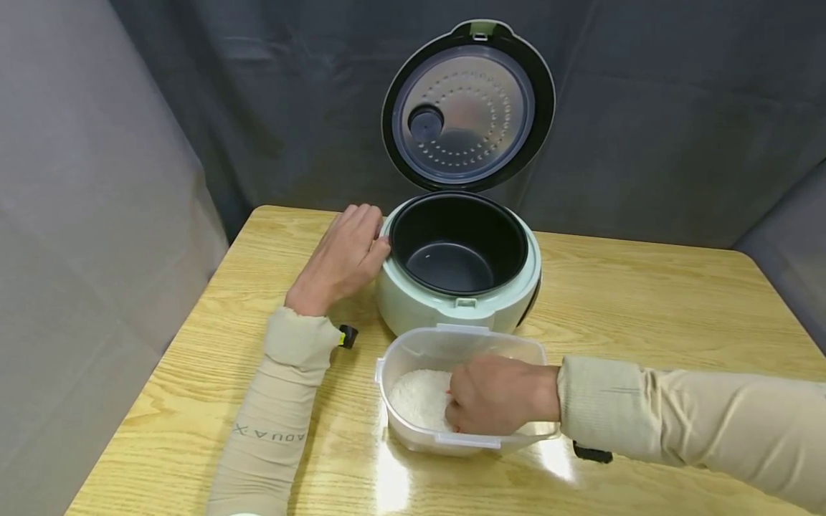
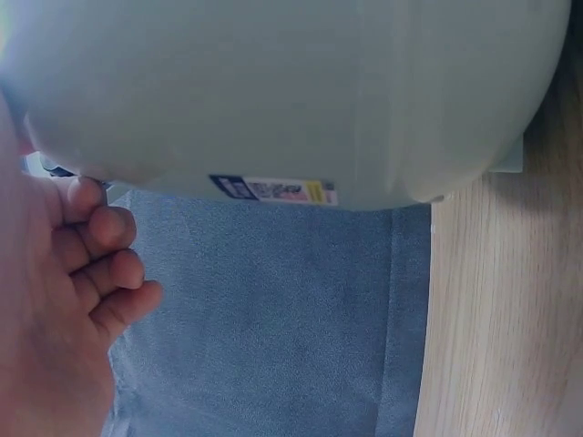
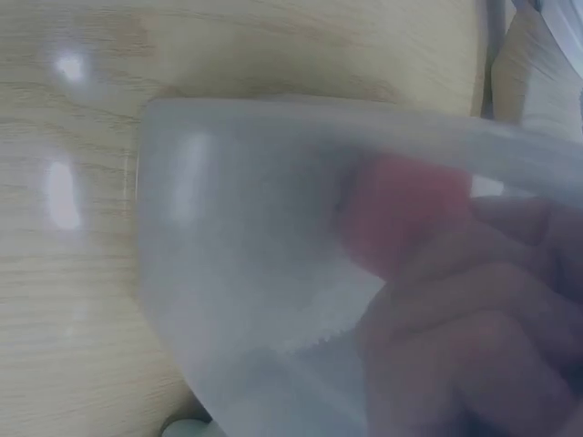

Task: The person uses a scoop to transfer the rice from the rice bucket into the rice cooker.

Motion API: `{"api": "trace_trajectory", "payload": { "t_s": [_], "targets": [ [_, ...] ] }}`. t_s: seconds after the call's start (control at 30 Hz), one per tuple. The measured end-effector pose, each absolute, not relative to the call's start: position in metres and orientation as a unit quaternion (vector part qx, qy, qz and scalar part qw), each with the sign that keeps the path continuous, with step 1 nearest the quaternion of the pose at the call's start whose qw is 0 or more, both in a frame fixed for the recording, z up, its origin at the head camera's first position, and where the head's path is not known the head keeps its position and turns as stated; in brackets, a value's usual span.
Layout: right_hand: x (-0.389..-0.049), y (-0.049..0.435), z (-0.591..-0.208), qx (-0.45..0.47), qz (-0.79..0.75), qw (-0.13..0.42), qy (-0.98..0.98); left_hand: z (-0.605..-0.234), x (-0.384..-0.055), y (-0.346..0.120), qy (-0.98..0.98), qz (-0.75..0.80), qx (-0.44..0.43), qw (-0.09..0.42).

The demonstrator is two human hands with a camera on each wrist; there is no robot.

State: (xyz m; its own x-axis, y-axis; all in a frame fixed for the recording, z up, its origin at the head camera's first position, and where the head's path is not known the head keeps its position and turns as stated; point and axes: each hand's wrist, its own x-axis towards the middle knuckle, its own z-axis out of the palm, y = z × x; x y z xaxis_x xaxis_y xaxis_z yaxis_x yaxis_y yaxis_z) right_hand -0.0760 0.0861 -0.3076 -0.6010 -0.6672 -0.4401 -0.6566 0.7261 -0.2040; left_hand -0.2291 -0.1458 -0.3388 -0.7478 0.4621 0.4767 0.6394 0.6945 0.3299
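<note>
A pale green rice cooker (image 1: 413,301) stands with its lid (image 1: 467,115) raised and a dark inner pot (image 1: 452,265) inside. At its left rim my left hand (image 1: 345,254) holds on, thumb by the edge and fingers curled against the outer side; the left wrist view shows those fingers (image 2: 109,228) beside the cooker wall. In front of the cooker is a clear plastic bin (image 1: 413,438) with white rice (image 1: 419,398). My right hand (image 1: 493,394) is down inside it, fingers curled round a small red cup (image 3: 410,214), blurred through the bin wall and mostly hidden by the hand.
Everything stands on a light wood table (image 1: 645,308). A dark grey curtain (image 1: 671,122) hangs behind the cooker, close to the raised lid. Pale fabric (image 1: 84,215) borders the left side. The bin sits right against the cooker's front.
</note>
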Motion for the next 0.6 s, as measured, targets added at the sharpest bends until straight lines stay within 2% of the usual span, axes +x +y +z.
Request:
{"api": "trace_trajectory", "payload": {
  "t_s": [0.03,0.13,0.6],
  "targets": [
    [-0.0757,0.0862,-0.3072,-0.332,-0.053,0.264,0.904,-0.3391,-0.2292,-0.1458,-0.902,-0.244,-0.306,0.183],
    [-0.0748,0.0867,-0.3063,-0.298,-0.088,0.272,0.911,-0.3401,-0.2295,-0.146,-0.901,-0.245,-0.306,0.185],
    [-0.074,0.0845,-0.3038,-0.277,-0.11,0.268,0.916,-0.3396,-0.229,-0.1456,-0.9,-0.25,-0.307,0.183]
  ]
}}
